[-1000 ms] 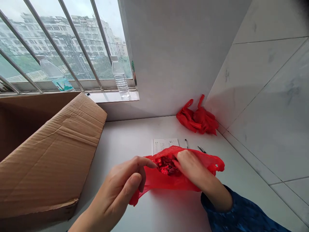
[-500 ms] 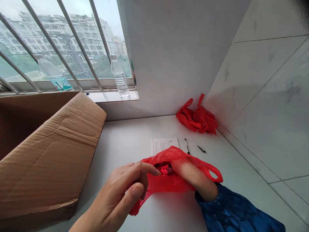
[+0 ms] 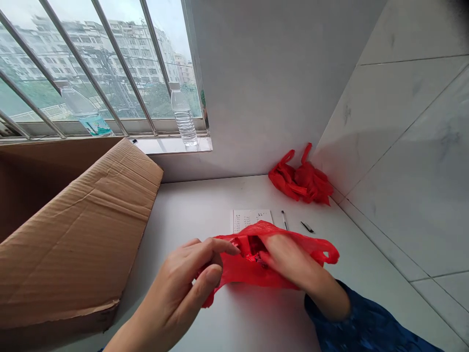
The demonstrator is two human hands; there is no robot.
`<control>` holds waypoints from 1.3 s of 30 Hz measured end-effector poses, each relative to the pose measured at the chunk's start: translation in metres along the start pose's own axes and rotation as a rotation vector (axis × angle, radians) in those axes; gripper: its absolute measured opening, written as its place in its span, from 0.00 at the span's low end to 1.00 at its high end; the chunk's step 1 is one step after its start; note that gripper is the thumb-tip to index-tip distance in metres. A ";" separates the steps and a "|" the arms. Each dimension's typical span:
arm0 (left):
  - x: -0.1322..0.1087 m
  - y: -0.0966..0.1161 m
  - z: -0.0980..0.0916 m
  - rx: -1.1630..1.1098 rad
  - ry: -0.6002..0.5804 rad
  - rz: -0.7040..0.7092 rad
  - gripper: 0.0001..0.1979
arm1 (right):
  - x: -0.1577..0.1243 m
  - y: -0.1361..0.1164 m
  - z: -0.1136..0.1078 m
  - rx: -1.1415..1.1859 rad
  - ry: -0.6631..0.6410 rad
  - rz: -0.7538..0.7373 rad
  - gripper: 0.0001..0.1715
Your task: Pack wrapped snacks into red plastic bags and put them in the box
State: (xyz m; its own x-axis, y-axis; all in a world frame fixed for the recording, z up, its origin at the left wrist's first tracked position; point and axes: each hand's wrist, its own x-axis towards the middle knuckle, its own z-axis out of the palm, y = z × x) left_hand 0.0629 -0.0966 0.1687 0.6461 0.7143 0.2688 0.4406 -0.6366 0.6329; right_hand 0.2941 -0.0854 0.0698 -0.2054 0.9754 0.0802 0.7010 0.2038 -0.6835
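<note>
My left hand (image 3: 183, 278) pinches the edge of a red plastic bag (image 3: 238, 271) on the white counter (image 3: 183, 217); my curled right hand (image 3: 289, 259) holds its mouth open. Shiny red pieces (image 3: 256, 249) remain inside, none out that I can see. More red bags (image 3: 300, 178) lie bunched by the wall.

Contents (image 3: 255, 249) of the bag (image 3: 249, 276) were partly hidden by the right hand (image 3: 293, 259); couldn't tell what they were. Note sheet (image 3: 252, 219): text too small to read, lower edge hidden by bag. Left hand (image 3: 183, 283) and blue sleeve (image 3: 355, 322) were cut off by bottom edge.
</note>
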 end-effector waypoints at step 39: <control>0.022 -0.024 0.021 0.044 0.020 -0.092 0.16 | -0.005 -0.024 -0.021 0.873 -0.060 -0.159 0.09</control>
State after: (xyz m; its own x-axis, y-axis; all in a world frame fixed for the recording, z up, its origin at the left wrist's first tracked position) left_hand 0.0794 -0.0719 0.1439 0.5889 0.7761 0.2256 0.5251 -0.5796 0.6231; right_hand 0.2928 -0.0931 0.1015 -0.3087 0.9301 0.1993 -0.1047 0.1750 -0.9790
